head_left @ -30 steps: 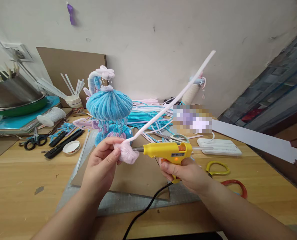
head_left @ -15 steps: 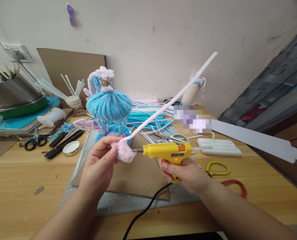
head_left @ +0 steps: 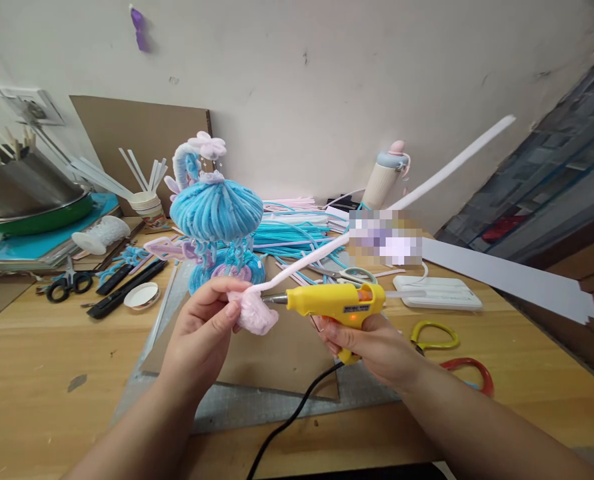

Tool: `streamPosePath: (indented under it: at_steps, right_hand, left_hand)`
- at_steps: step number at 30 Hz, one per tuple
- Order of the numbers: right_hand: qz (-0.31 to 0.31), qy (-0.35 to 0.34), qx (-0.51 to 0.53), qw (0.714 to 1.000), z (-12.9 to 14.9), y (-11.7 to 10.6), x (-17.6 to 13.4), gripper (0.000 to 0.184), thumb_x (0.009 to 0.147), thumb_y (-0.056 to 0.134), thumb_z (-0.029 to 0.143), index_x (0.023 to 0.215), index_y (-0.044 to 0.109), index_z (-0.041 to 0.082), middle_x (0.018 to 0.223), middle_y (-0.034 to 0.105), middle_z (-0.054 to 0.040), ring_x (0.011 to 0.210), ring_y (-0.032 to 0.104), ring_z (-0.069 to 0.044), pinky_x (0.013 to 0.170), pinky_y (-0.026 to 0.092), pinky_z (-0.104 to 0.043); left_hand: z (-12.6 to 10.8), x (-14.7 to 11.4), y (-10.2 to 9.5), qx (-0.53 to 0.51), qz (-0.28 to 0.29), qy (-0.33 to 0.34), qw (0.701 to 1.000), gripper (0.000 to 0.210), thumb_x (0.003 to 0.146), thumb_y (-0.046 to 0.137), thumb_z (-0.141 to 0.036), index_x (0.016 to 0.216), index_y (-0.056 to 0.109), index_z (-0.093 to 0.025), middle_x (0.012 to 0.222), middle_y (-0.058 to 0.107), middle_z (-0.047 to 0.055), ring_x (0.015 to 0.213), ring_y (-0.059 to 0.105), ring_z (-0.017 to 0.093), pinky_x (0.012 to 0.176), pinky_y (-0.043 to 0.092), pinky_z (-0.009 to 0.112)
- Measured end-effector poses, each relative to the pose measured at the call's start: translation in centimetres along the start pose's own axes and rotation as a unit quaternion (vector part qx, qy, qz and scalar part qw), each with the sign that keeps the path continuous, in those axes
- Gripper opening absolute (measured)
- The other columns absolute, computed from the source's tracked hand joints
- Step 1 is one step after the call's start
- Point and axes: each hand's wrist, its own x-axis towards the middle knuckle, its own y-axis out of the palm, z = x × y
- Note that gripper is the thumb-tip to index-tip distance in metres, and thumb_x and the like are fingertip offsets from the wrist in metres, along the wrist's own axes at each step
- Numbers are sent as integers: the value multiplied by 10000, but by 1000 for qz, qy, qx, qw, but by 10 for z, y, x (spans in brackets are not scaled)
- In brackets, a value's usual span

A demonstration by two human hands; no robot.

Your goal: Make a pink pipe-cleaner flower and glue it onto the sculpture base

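Fuzzy pink bundle (head_left: 257, 315), pinched in the left hand (head_left: 201, 330), up over the cardboard sheet (head_left: 271, 363), right hand (head_left: 379, 347) wrapped round a yellow glue gun (head_left: 331, 301), nozzle (head_left: 277, 299) pretty much at the fuzz, black cord (head_left: 298, 405) running toward the near edge of the surface (head_left: 57, 413)

Pink stem (head_left: 321, 251) now less steep

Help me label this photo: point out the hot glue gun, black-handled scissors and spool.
Hot glue gun (head_left: 329, 301), head view, yellow body.
Black-handled scissors (head_left: 69, 276), head view, near pivot.
Spool (head_left: 103, 234), head view, wound middle.
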Motion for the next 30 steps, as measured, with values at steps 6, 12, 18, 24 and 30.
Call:
streamPosePath:
  at_steps: [6, 12, 18, 24, 30]
  right_hand:
    - [-21, 39, -27, 999, 3, 1, -1, 421, 632, 827, 528, 717, 638, 161, 681, 538, 13, 572, 442, -90, 529, 344, -260]
    - [-52, 57, -26, 997, 3, 3, -2, 475, 571, 854, 545, 783, 670, 161, 721, 579, 1, 577, 446, -89, 530, 356, -263]
    - [-40, 46, -42, 997, 4, 3, -1, 466, 602, 824, 569, 742, 639, 166, 650, 538, 26, 534, 427, -83, 508, 338, -264]
    - [-36, 32, -40, 998, 6, 4, -1, 433, 614, 826, 537, 684, 598, 176, 639, 528, 31, 535, 432, -86, 510, 332, -270]
    - [-26, 27, -59, 998, 5, 3, 0, 445, 633, 799, 567, 625, 571, 185, 573, 490, 41, 527, 417, -92, 507, 312, -276]
  left_hand:
    - [-3, 1, 1, -12, -2, 8, 1000, 180, 701, 802, -327, 853, 769, -237, 728, 677, 21, 625, 577, 114, 556, 493, 197]
    - [-5, 1, 2, -27, -7, 14, 1000, 177, 693, 813, -312, 848, 770, -238, 722, 695, 12, 615, 599, 109, 550, 499, 184]
    - [-6, 2, 2, -31, -11, 18, 999, 171, 693, 814, -300, 843, 769, -232, 729, 700, 17, 623, 613, 123, 554, 512, 203]
    - [-8, 2, 2, -28, -28, 27, 999, 187, 668, 827, -299, 829, 768, -225, 724, 693, 21, 604, 594, 125, 530, 489, 206]
    - [-7, 2, 1, -31, -20, 24, 999, 171, 686, 818, -295, 837, 771, -231, 720, 691, 15, 605, 596, 117, 535, 496, 197]
